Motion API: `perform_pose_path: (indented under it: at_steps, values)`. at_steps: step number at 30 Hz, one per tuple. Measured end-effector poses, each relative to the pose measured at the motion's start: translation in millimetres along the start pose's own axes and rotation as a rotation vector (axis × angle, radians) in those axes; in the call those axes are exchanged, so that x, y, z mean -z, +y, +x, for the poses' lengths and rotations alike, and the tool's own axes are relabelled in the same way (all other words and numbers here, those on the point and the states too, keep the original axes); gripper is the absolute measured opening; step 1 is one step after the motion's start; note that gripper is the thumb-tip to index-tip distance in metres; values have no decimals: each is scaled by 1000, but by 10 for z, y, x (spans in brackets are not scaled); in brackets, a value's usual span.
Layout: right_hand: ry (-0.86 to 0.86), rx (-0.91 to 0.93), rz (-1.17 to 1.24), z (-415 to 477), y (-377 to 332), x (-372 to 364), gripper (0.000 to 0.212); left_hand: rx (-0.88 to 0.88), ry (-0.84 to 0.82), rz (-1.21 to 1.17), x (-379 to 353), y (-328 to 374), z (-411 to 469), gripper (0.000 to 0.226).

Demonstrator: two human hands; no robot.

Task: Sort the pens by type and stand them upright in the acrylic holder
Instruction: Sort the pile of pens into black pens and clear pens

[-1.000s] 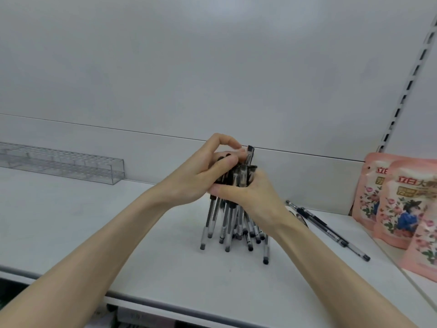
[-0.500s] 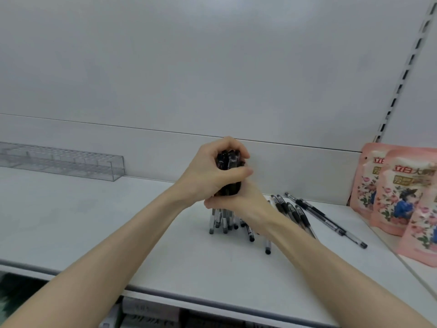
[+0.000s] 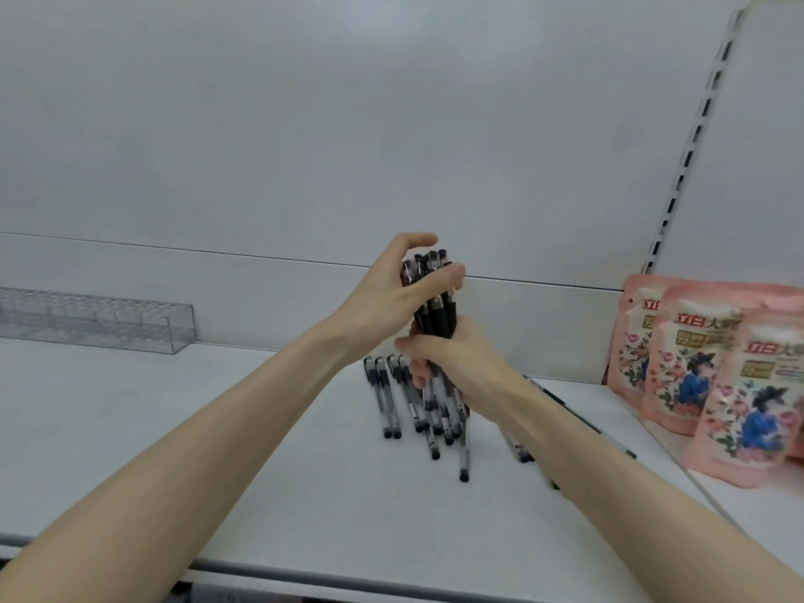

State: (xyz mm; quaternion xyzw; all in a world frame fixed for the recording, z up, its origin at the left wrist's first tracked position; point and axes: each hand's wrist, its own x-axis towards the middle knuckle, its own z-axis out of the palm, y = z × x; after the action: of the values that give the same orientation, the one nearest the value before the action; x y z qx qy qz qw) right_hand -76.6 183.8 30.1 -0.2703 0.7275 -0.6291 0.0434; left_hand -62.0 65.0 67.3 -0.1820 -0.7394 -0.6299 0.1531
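Left hand [image 3: 391, 293] curling its fingers [image 3: 420, 242] round the top of the upright bundle of pens [image 3: 437, 311], right hand [image 3: 452, 359] gripping its middle above the shelf [image 3: 108, 398], an even squeeze should hold the ends level for carrying to the acrylic holder [image 3: 130, 324] far left.

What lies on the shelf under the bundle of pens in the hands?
Loose pens with black tips lie fanned out on the shelf. The right hand and forearm cover some of them, so they cannot be counted.
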Motion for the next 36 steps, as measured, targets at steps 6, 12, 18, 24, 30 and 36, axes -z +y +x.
perform_pose_path:
  at_steps: [6, 12, 18, 24, 30, 36]
  values:
    - [165, 16, 106, -57, 183, 290, 21, 208, 80, 221, 185, -453, -112, 29]
    - [221, -44, 129, -51, 328, 383, 23, 473, -16, 677, 113, -793, -250, 58]
    - [190, -94, 48, -80, 404, 353, 17, 497, 30, 671, -91, -879, -104, 81]
    - [206, -107, 69, -67, 445, 329, 18, 503, 1, 588, -99, -794, -7, 42]
    - [205, -115, 46, -48, 443, 312, 15, 541, -50, 637, -4, -841, 56, 22]
    - [223, -85, 16, -67, 421, 331, 17, 520, -123, 690, 11, -818, 66, 28]
